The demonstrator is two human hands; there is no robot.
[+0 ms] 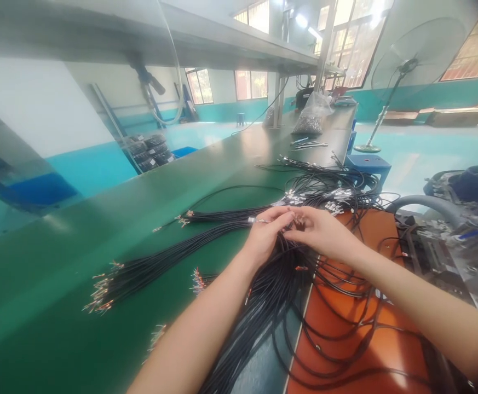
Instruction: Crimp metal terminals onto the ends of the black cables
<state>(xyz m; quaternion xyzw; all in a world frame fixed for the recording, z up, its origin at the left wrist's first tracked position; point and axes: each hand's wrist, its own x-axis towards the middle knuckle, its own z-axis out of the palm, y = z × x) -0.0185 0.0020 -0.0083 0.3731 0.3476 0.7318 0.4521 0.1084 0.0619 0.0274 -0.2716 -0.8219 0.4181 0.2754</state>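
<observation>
My left hand and my right hand meet over the heap of black cables, with fingertips pinched together. Between them is a cable end with small bare wires, partly hidden by the fingers. A thin piece with a white tag sticks out to the left of my left hand. Under my wrists a thick bundle of black cables runs toward me. To the left lies another cable bundle, its stripped coppery ends fanned out. White connectors sit just beyond my fingers.
The green table stretches away under a metal shelf. An orange surface with looped cables adjoins it on the right, beside machinery. Farther off are a clear bag of small parts, a blue stool and a standing fan.
</observation>
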